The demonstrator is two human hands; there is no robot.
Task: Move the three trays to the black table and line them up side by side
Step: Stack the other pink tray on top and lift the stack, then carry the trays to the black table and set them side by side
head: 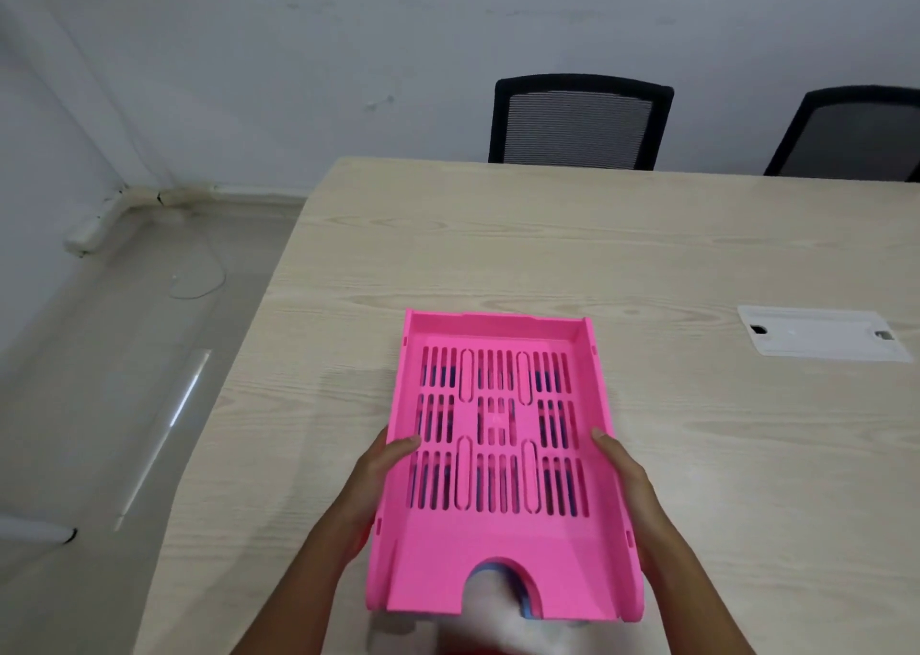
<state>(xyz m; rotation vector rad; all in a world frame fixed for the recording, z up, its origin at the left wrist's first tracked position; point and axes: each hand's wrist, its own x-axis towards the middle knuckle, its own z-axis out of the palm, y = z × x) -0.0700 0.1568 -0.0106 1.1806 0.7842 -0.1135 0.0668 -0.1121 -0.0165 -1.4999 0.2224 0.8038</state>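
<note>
A pink slotted tray (503, 550) is at the near middle of a light wooden table (697, 256). Blue shows through its slots and at its front notch, so a blue tray (525, 604) lies nested under it. My left hand (373, 485) grips the pink tray's left wall, thumb over the rim. On the opposite wall, my right hand (632, 485) holds the same way. A third tray and a black table are not in view.
Two black mesh chairs (577, 121) (856, 131) stand at the table's far edge. A white cable cover plate (821, 331) is set into the tabletop at right. The floor to the left has a loose cable (199, 276) and wall trunking.
</note>
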